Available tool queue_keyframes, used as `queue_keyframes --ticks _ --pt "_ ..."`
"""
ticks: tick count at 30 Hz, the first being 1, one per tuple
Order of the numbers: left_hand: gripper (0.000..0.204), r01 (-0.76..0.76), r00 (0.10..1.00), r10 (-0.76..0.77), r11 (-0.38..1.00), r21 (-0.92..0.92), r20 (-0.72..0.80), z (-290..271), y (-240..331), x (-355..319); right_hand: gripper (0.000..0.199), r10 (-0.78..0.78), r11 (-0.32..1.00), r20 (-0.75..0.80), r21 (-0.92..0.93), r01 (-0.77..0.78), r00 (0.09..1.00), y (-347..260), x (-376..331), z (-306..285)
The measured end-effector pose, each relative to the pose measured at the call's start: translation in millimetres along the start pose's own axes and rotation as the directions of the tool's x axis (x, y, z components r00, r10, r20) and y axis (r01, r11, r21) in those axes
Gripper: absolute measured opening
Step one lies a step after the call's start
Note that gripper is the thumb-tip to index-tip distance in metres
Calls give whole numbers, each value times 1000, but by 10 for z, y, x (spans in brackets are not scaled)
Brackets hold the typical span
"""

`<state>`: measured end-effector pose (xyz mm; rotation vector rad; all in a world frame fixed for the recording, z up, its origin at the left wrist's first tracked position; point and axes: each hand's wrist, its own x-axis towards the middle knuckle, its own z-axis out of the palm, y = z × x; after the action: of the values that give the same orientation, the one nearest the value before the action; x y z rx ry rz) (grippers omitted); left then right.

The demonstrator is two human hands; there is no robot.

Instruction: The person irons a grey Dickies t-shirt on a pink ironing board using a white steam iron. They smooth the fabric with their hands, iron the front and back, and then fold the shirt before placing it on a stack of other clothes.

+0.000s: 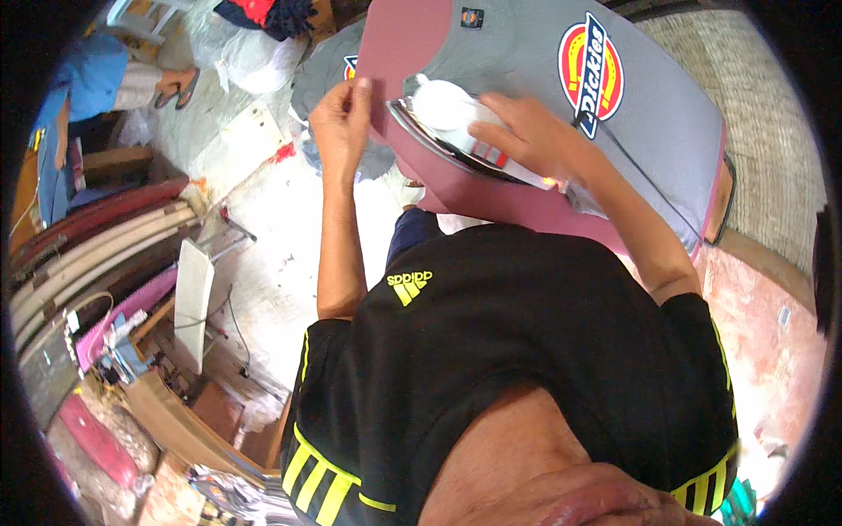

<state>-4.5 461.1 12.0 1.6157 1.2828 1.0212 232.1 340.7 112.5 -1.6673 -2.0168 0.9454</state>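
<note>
A white clothes iron (456,118) with a dark, shiny lower edge rests on pink and grey fabric, its nose pointing left. My right hand (531,131) lies over its rear part, slightly blurred; the grip underneath is partly hidden. Beside it glows a small orange light. The grey fabric (517,53) bears a large round emblem and a small label and is bordered by pink fabric (386,48). At that pink fabric's left edge, my left hand (344,123) is closed with thumb and fingers pinched together. A dark cord (645,180) crosses the grey fabric to the right.
More grey fabric (329,79) hangs beyond my left hand. White plastic bags (259,61) lie on the floor at the far left, near another person in blue (92,74). Long rolls (105,250) and a white panel (191,302) stand at left; a woven mat (781,114) lies at right.
</note>
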Motion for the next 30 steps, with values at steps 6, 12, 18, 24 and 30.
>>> queue_keyframes --ticks 6,12,18,24,30 --pt "30 -335 941 316 805 489 124 336 122 -26 42 242 967 -110 105 -230 964 95 -754 0" --pt "28 -412 904 410 759 504 121 330 41 75 39 287 958 -281 57 -282 916 76 -723 75" --pt "28 -369 929 331 790 490 166 302 56 121 42 232 971 -238 113 -210 943 141 -239 -59" --pt "24 -324 944 269 865 384 191 207 24 158 45 234 972 -62 18 -233 970 18 -173 -128" --pt "18 -403 914 405 903 146 19 133 110 87 50 155 986 -60 -58 -158 986 24 43 -126"
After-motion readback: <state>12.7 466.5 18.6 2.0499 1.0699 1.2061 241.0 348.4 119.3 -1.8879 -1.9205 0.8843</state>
